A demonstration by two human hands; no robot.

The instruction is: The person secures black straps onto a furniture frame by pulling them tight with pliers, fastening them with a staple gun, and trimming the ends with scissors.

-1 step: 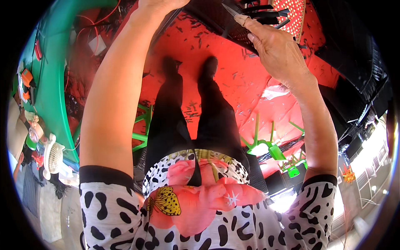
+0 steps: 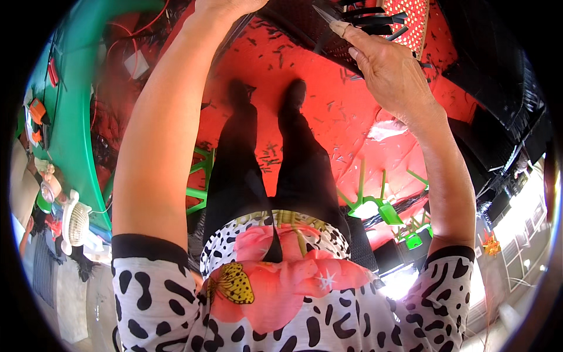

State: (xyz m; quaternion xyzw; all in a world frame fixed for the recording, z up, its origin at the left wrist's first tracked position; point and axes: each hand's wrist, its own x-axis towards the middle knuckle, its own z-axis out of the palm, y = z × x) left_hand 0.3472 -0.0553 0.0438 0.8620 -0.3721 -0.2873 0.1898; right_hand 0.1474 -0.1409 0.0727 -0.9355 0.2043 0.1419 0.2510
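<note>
My right hand (image 2: 396, 73) is at the upper right, its fingers closed on a slim pointed metal blade (image 2: 324, 13). Its handle is hidden in the grip, and a pale wrap (image 2: 339, 26) covers one fingertip. Beyond the blade is a dark woven panel (image 2: 293, 22), with several loose black strips (image 2: 375, 20) sticking out beside my fingers. My left hand (image 2: 231, 4) reaches the top edge near the panel's left side. The picture cuts off its fingers, so what it holds or touches cannot be seen.
Black scraps litter the red floor covering (image 2: 234, 56). A green table (image 2: 76, 135) curves along the left, with an orange-and-black tool (image 2: 38, 110) on it. Small green stools (image 2: 387, 211) stand at the right. A red-and-cream woven piece (image 2: 413, 26) and black woven stacks (image 2: 498, 76) lie at upper right.
</note>
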